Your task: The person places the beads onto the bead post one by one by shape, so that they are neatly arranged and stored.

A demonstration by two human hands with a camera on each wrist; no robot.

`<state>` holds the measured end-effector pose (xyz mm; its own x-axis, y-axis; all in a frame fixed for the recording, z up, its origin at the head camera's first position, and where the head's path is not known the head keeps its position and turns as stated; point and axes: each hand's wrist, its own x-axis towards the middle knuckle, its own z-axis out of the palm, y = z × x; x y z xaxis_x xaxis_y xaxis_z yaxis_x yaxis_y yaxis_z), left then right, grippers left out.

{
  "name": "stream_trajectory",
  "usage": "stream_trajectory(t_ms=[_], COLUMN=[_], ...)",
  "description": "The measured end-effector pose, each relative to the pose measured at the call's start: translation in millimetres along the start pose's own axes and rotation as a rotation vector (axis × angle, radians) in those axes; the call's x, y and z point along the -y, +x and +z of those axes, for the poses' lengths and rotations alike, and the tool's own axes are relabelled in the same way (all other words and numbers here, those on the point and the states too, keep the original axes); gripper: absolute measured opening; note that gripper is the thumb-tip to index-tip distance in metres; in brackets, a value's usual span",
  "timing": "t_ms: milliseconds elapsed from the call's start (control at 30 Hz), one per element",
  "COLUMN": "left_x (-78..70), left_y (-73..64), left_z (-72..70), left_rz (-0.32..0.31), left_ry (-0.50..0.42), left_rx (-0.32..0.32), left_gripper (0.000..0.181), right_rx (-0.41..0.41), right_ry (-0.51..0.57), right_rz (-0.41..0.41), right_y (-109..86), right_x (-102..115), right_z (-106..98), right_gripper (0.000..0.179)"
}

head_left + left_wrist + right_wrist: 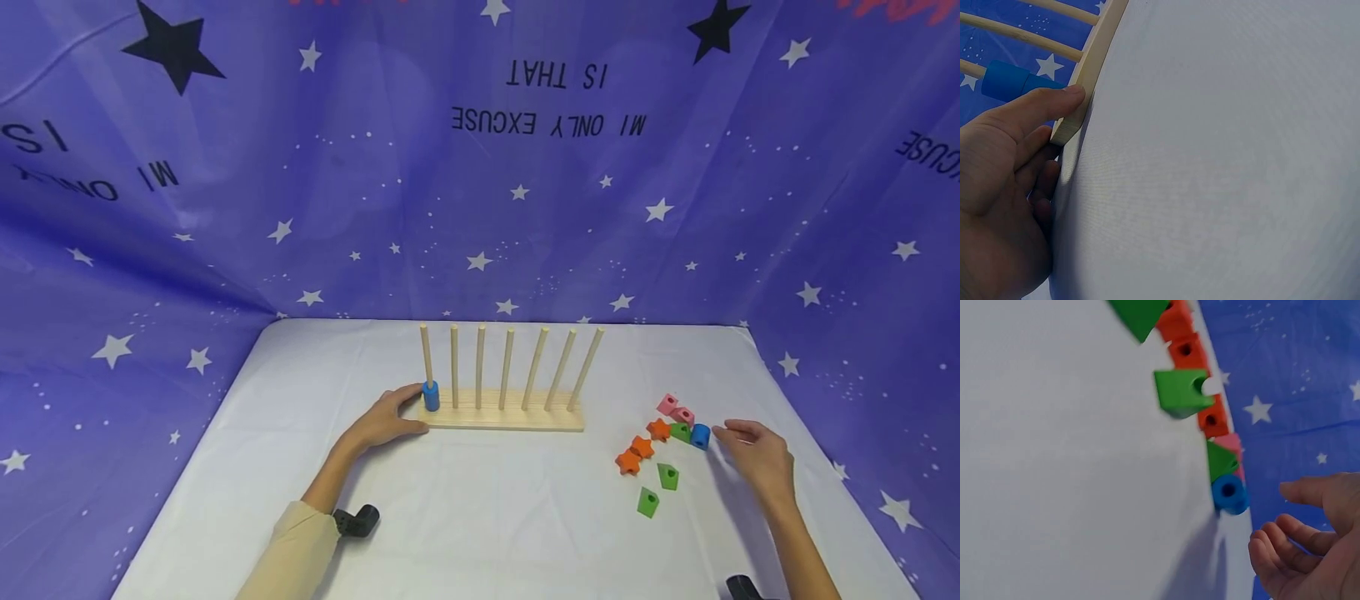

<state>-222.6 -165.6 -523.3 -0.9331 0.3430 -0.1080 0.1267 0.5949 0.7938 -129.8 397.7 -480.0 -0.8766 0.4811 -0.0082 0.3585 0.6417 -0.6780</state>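
Observation:
My left hand (386,419) grips the left end of a wooden peg board (502,421), thumb along its near edge and the other fingers round the end. On the board's leftmost peg sit blue beads (431,397); the left wrist view shows the blue beads (1007,81) just beyond the thumb. To the right, my right hand (759,457) hovers beside a loose blue cylinder bead (700,436), thumb and fingers apart with nothing between them. In the right wrist view the blue bead (1230,492) stands a short way off the fingertips.
Left of the blue bead lie green triangular beads (668,476), orange star beads (642,447) and pink beads (668,404). Several bare pegs (507,367) rise from the board. A white cloth (495,517) covers the table, and a purple starred curtain (465,233) hangs behind.

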Motion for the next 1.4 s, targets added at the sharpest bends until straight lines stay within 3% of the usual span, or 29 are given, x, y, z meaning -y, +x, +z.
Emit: stream_trajectory(t_ms=[200, 600, 900, 1000, 1167, 1400], left_x=[2.2, 3.0, 0.7, -1.1, -1.3, -0.3], left_y=[0.4, 1.8, 0.8, -0.6, -0.4, 0.4], left_z=[0.2, 1.6, -0.5, -0.2, 0.0, -0.1], left_rz=[-0.005, -0.013, 0.01, 0.039, 0.047, 0.002], left_ry=[-0.018, -0.006, -0.002, 0.015, 0.017, 0.009], left_rx=[-0.004, 0.002, -0.005, -0.014, -0.016, -0.006], left_gripper=[0.08, 0.08, 0.08, 0.078, 0.078, 0.079], right_rx=[0.111, 0.203, 0.267, 0.23, 0.086, 0.011], right_ry=[0.0, -0.016, -0.164, -0.171, -0.125, 0.07], right_rz=[0.049, 0.05, -0.009, -0.028, -0.117, -0.257], right_y=[8.5, 18.1, 21.3, 17.6, 6.2, -16.7], right_x=[-9.6, -11.2, -3.9, -1.1, 14.7, 72.1], right_z=[4.4, 8.2, 4.8, 0.2, -11.4, -20.2], right_gripper=[0.061, 0.062, 0.058, 0.055, 0.048, 0.048])
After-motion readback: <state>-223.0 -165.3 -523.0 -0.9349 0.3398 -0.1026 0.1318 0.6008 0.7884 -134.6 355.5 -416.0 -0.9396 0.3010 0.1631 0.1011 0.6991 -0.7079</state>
